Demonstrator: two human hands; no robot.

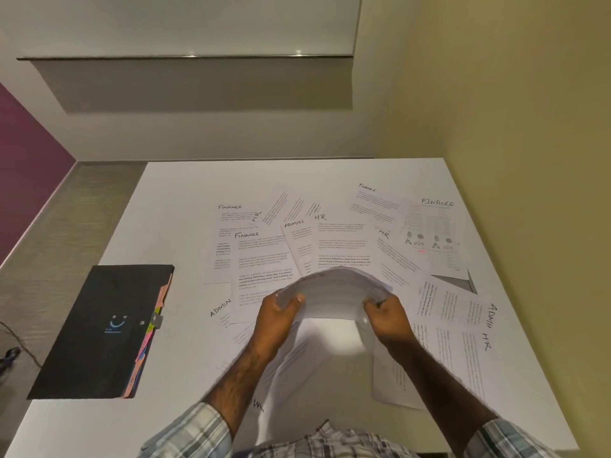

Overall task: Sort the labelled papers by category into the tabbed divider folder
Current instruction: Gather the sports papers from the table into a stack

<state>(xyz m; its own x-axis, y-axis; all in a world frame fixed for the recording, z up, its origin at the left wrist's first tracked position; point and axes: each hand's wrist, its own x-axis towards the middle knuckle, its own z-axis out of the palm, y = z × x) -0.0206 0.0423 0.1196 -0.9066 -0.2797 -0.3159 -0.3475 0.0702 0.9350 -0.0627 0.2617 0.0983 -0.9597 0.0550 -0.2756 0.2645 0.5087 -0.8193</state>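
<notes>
Fingers of the left hand (280, 313) and right hand (387, 315) are curled closed on opposite edges of a bowed stack of papers (334, 290), lifted above the white table (172, 200); its top label is blurred. Loose sheets (264, 256) marked FINANCE, HR and ADMIN lie overlapped beyond and to the right of the stack, their small print unreadable. Left of the stack, well apart, lies the closed black tabbed folder (99, 332), coloured tabs along its right edge. Plaid sleeves (188, 431) are cut off below.
</notes>
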